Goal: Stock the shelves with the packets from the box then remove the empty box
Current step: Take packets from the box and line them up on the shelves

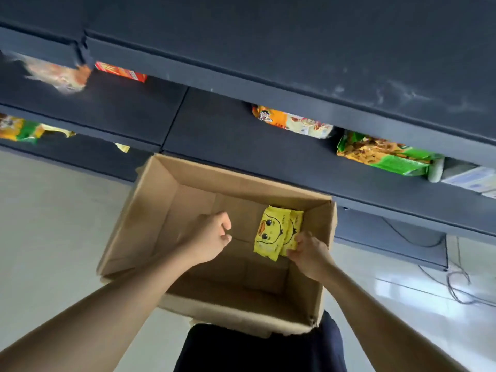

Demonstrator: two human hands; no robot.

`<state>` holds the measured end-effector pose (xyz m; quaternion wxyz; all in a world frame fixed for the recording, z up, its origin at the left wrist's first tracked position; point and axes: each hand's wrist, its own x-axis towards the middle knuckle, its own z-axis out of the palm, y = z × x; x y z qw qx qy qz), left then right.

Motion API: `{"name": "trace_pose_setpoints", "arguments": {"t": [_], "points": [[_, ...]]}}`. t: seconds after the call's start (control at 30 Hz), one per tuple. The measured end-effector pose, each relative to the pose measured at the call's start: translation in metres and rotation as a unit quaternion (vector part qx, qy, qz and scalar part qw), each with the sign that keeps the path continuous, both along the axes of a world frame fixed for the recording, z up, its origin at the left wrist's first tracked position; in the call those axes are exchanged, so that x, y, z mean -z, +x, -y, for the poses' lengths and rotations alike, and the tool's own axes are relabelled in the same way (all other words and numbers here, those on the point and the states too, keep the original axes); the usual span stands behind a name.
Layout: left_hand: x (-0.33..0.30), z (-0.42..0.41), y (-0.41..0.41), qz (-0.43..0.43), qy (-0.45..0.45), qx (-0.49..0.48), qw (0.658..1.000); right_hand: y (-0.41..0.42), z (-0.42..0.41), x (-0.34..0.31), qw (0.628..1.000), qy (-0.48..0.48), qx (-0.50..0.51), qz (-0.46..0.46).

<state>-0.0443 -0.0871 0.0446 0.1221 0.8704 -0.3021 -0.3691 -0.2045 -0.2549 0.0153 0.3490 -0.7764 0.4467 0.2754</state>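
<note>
box [150,218] open on floor, by shelves [241,135] | right hand [308,255] grasping yellow packets [271,232] inside | left hand [212,237] loosely curled, holding nothing

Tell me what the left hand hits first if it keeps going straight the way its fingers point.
Likely the front yellow duck packet: the left hand has its fingers curled, pointing right across the box toward it. Depth is unclear, so it might pass above.
</note>
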Motion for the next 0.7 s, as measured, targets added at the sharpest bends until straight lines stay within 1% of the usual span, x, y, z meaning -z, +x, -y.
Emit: {"name": "trace_pose_setpoints", "arguments": {"t": [0.13, 0.27, 0.47, 0.57, 0.7], "points": [[0.043, -0.005, 0.015, -0.018, 0.006, 0.047, 0.999, -0.001, -0.018, 0.036, 0.996, -0.023, 0.086, -0.010], [0.084, 0.006, 0.022, -0.041, -0.002, 0.076, 0.996, 0.000, -0.019, 0.072, 0.986, -0.022, 0.163, -0.008], [0.144, 0.037, 0.021, -0.013, -0.009, 0.110, 0.994, 0.006, -0.013, 0.143, 0.976, 0.003, 0.219, 0.001], [0.170, 0.045, 0.018, -0.002, -0.021, 0.119, 0.993, 0.017, -0.013, 0.173, 0.970, -0.011, 0.243, 0.001], [0.198, 0.045, 0.018, -0.006, -0.040, 0.108, 0.993, 0.031, -0.012, 0.207, 0.962, -0.039, 0.270, 0.009]]}}
